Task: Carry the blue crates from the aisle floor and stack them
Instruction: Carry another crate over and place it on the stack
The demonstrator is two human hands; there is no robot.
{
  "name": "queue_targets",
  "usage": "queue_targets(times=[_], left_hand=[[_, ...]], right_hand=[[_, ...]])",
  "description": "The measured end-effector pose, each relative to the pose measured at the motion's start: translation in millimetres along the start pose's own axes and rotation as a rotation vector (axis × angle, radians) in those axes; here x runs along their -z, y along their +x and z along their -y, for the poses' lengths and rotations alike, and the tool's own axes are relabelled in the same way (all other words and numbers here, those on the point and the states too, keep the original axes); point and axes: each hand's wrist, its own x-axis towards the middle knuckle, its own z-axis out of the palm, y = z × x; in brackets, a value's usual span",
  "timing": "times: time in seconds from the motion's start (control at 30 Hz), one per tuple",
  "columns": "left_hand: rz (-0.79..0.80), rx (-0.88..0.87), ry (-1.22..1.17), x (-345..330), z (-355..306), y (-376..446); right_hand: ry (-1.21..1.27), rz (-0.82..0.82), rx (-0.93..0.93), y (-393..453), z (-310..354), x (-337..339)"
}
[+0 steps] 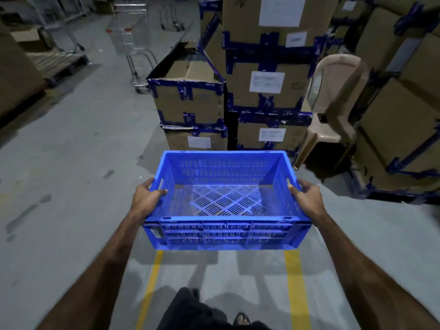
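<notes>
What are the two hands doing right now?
Left hand: grips the blue crate by its left rim.
Right hand: grips its right rim.

Bare forearms [107, 265], dark trousers [190, 310], seemingly a sandal [241, 319].

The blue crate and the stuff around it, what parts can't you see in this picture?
Head view only:
- Blue crate: underside hidden by its own walls.
- Left hand and right hand: fingers hidden behind the crate's sides.
- Paper labels on the cardboard boxes: print too small and blurred.
- Plastic chair: partly hidden by boxes.
- Shopping trolley: dim, blurred.
- Any stack of crates: not in view.
</notes>
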Motion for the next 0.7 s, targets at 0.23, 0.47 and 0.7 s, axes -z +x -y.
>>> queue_targets(times=[0.23,0.47,0.7], left_hand=[[0.055,-0.045,0.031,-31,-43,87],[0.152,-0.087,0.037,-59,-80,181],[0.243,-0.063,0.023,-97,-73,280]], right_hand=[[0.008,-0.054,-0.037,57,23,-24],[0.031,-0.124,-0.062,114,51,-48],[0.016,-0.211,-0.084,144,85,-69]])
